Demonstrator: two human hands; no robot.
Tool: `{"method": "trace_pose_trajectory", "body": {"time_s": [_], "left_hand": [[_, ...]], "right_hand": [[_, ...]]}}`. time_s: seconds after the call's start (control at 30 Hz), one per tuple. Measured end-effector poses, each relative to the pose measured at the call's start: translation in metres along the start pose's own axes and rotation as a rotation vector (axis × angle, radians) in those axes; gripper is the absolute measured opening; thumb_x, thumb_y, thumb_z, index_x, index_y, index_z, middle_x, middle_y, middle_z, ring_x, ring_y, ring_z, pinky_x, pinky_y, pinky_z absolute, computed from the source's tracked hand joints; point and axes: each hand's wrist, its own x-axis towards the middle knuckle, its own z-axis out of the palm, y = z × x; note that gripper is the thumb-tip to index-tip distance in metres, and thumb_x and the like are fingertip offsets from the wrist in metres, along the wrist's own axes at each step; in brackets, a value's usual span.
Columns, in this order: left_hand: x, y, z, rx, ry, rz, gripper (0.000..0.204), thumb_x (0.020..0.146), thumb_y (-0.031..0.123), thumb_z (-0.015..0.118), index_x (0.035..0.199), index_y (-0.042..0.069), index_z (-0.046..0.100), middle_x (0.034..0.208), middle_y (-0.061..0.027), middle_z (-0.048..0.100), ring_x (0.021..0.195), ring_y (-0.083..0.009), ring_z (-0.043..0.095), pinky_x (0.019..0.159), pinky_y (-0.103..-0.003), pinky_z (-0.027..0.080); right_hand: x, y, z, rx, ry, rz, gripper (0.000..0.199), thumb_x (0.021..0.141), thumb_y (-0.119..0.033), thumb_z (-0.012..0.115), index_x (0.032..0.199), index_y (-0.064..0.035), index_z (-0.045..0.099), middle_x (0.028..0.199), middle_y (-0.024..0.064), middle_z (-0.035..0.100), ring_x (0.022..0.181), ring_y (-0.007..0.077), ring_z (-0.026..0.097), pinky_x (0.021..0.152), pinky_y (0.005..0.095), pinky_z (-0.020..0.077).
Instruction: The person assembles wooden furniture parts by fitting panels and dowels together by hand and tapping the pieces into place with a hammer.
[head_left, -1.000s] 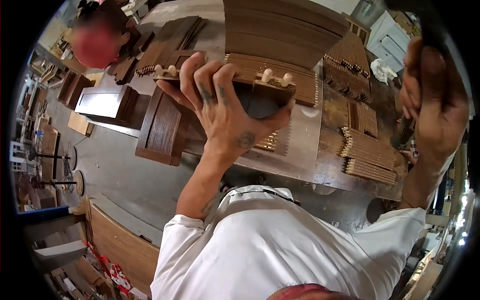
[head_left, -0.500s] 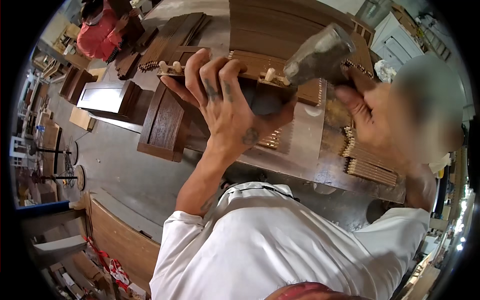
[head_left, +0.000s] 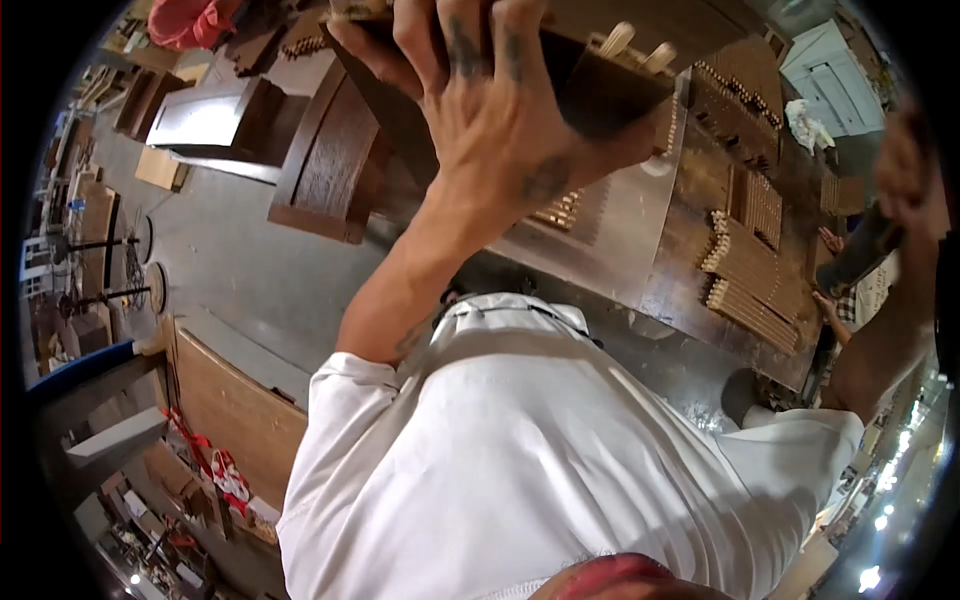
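I see a dark wooden workbench (head_left: pixel 700 290) carrying stacked brown wood pieces (head_left: pixel 750 290) with pale dowel pegs (head_left: pixel 565 210)

Single head-worn fisheye view, looking steeply down over the wearer's white shirt (head_left: pixel 560 450) toward the workbench (head_left: pixel 640 250) at the far side. The raised left hand (head_left: pixel 490 110) sits very near the lens; floor lies left, edges curve at the rim.

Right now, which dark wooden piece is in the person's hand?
The one with pale pegs, gripped by the left hand; the other dark pieces lie on the workbench.
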Motion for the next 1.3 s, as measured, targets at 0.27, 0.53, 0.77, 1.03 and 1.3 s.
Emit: {"method": "trace_pose_trajectory", "body": {"time_s": [0.27, 0.53, 0.77, 1.03, 1.3], "left_hand": [[0.003, 0.005, -0.009, 0.262, -0.198, -0.036, 0.077, 0.055, 0.049, 0.079, 0.11, 0.011, 0.041, 0.108, -0.0123, 0.038, 0.118, -0.0334, 0.03, 0.102, -0.056, 0.018], [-0.01, -0.015, -0.01, 0.036, -0.03, -0.059, 0.08, 0.051, 0.049, 0.083, 0.109, 0.007, 0.046, 0.104, -0.0107, 0.044, 0.111, -0.0317, 0.034, 0.097, -0.051, 0.024], [-0.002, 0.005, -0.001, 0.08, -0.017, 0.046, 0.081, 0.051, 0.048, 0.082, 0.11, 0.007, 0.044, 0.111, -0.0113, 0.043, 0.118, -0.034, 0.032, 0.103, -0.057, 0.015], [-0.007, -0.002, -0.013, 0.151, -0.022, -0.008, 0.082, 0.05, 0.053, 0.08, 0.109, 0.008, 0.046, 0.109, -0.009, 0.046, 0.122, -0.0364, 0.033, 0.099, -0.072, 0.001], [-0.008, -0.003, -0.013, 0.163, 0.026, -0.027, 0.081, 0.05, 0.055, 0.079, 0.108, 0.009, 0.046, 0.11, -0.0081, 0.044, 0.124, -0.0363, 0.032, 0.101, -0.072, 0.0]], "right_hand": [[0.044, -0.097, 0.011, -0.113, -0.22, 0.471, 0.045, 0.093, -0.03, 0.059, 0.121, 0.0037, 0.053, 0.111, 0.0176, 0.062, 0.098, 0.0223, 0.063, 0.081, 0.0278, 0.0493], [0.062, -0.121, 0.043, 0.316, 0.057, -0.134, 0.03, 0.097, -0.02, 0.048, 0.118, -0.0006, 0.057, 0.1, 0.0104, 0.061, 0.081, 0.0171, 0.063, 0.067, 0.0252, 0.0497], [0.051, -0.088, -0.004, 0.882, -0.034, -0.285, 0.032, 0.103, -0.02, 0.032, 0.108, 0.0008, 0.056, 0.07, 0.0062, 0.059, 0.057, 0.018, 0.054, 0.047, 0.0304, 0.0416], [0.068, -0.124, -0.009, 0.88, 0.277, -0.186, 0.031, 0.101, -0.022, 0.037, 0.088, -0.0009, 0.056, 0.049, -0.002, 0.043, 0.033, 0.0044, 0.031, 0.031, 0.021, 0.0248], [0.081, -0.136, 0.023, 0.258, 0.206, -0.293, 0.025, 0.093, -0.016, 0.053, 0.106, 0.0049, 0.056, 0.065, 0.0087, 0.056, 0.047, 0.0145, 0.047, 0.044, 0.0291, 0.0354]]}}
